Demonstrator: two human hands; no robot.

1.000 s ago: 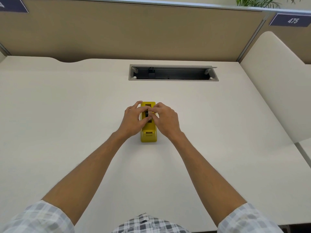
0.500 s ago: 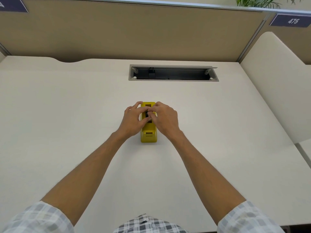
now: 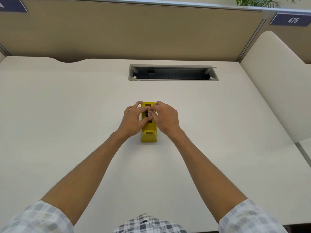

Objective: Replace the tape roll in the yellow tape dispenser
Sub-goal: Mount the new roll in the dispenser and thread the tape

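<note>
The yellow tape dispenser (image 3: 148,134) stands in the middle of the pale desk (image 3: 84,132), its cutter end toward me. In its open top slot sits a small dark tape roll (image 3: 147,114), mostly hidden by fingers. My left hand (image 3: 132,119) comes in from the left side, with its thumb and fingertips closed on the roll. From the right side my right hand (image 3: 166,118) pinches the same dark roll, its fingertips touching those of the left hand. How much tape is on the roll I cannot tell.
A recessed grey cable tray (image 3: 173,73) lies open in the desk behind the dispenser. A tan partition wall (image 3: 134,31) closes the far edge, and a cream side panel (image 3: 276,84) rises on the right.
Both hands stay at the dispenser's slot. Only the fingertips have shifted slightly around the dark roll; the dispenser has not moved.
</note>
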